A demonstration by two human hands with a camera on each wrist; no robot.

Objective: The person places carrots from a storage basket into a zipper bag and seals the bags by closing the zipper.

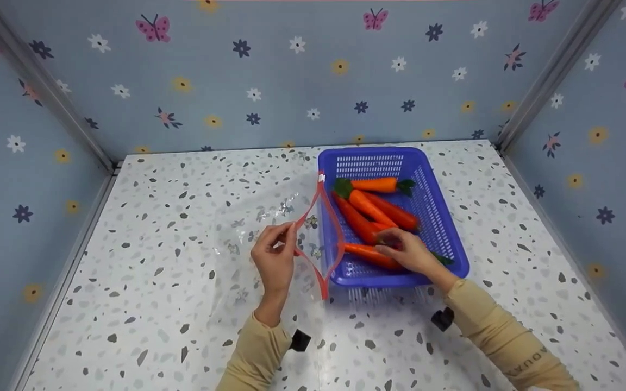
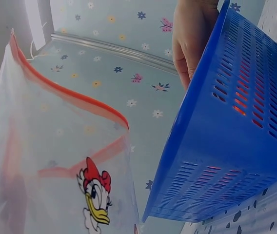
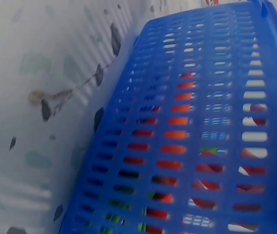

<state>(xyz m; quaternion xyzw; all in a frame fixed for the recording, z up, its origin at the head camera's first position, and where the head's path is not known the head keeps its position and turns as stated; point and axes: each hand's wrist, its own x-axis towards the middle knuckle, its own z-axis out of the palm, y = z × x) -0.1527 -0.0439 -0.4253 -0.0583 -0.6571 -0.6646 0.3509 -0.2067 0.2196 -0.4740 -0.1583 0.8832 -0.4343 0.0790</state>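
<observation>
Speckled table (image 1: 155,304); left hand (image 1: 274,260) pinches the bag (image 1: 291,233) mouth apart; right hand (image 1: 408,251) seemingly grips a carrot (image 1: 364,254) in the basket (image 1: 443,228); next, lift it bagward.

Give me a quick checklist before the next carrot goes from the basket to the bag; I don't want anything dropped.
1. Bag mouth open: ok. The left hand pinches the red zip edge of the clear bag, and the mouth gapes toward the basket.
2. Grip on a carrot: cannot tell. The right hand rests on the carrots inside the basket, but its fingertips are hidden.
3. Carrots left to move: ok. Several lie in the basket.
4. Bag beside basket: ok. The zip edge sits right against the basket's left wall.
5. Bag contents: cannot tell.
</observation>
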